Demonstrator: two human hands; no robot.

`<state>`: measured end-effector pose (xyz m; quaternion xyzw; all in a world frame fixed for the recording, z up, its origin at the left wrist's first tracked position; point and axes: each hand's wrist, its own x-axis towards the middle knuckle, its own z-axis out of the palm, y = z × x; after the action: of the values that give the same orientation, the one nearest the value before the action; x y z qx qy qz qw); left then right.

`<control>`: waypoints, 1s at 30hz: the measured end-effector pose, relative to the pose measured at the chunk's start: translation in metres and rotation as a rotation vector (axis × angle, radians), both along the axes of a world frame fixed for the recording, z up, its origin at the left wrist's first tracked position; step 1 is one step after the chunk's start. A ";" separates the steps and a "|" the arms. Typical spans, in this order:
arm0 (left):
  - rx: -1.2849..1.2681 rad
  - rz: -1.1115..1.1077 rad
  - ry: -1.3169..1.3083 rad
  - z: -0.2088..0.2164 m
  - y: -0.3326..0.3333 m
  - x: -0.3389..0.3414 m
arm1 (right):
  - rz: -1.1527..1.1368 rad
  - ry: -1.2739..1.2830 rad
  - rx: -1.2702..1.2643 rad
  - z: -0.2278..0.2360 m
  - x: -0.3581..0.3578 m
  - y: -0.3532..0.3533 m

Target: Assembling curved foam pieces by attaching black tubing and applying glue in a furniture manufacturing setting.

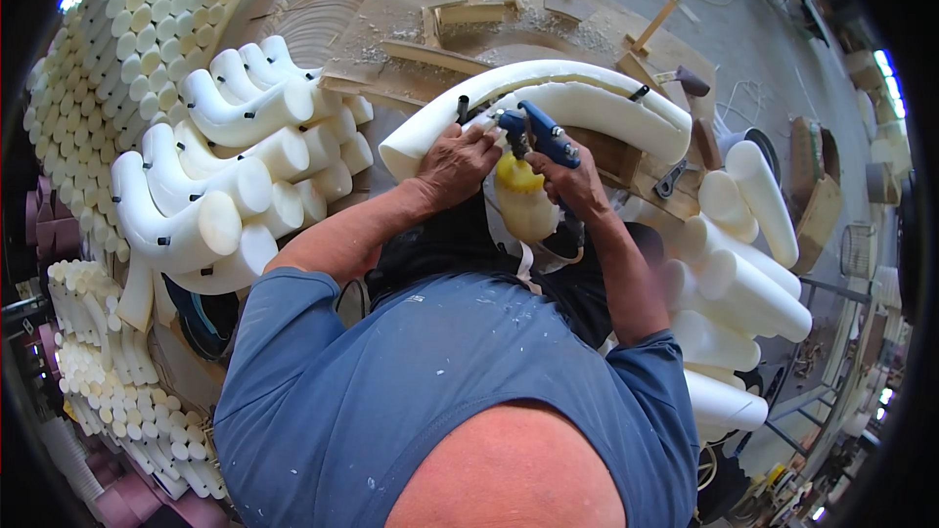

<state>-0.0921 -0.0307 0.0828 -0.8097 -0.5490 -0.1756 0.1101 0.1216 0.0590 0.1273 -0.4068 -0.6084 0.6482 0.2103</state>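
Observation:
A long, curved white foam piece [416,142] lies in front of me on the workbench, bowed away from me. A dark seam runs along its length, and short black pegs [639,94] stand in it. My left hand [458,164] holds the near edge of the foam close to its left end, fingers curled. In my right hand [577,181] is a blue spray gun [550,132], its nozzle pointing left at the foam, near my left fingers. Below the gun hangs a yellowish translucent cup [526,203]. The trigger is partly hidden by my fingers.
Bent foam pieces with black pegs [196,200] are stacked at my left, before a wall of foam cylinders [147,10]. More foam rolls [748,288] lie at my right. Wooden blocks and shavings cover the board [391,15] beyond. A black-handled tool [670,179] lies near the foam's right end.

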 end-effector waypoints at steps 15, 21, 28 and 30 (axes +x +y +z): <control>0.030 0.008 -0.003 -0.003 -0.005 0.001 | -0.065 0.032 -0.118 0.000 0.007 0.001; -0.075 0.126 0.052 0.021 -0.033 0.022 | -0.027 0.050 -0.107 0.004 0.003 -0.003; 0.048 0.258 -0.019 0.012 -0.059 0.033 | 0.009 0.021 -0.066 0.011 0.007 -0.002; 0.070 0.230 -0.053 0.006 -0.058 0.023 | 0.017 -0.003 -0.033 0.013 0.007 -0.003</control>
<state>-0.0694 -0.0882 0.0883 -0.7321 -0.6346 -0.2020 0.1434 0.1284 0.0565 0.1402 -0.4060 -0.6013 0.6593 0.1972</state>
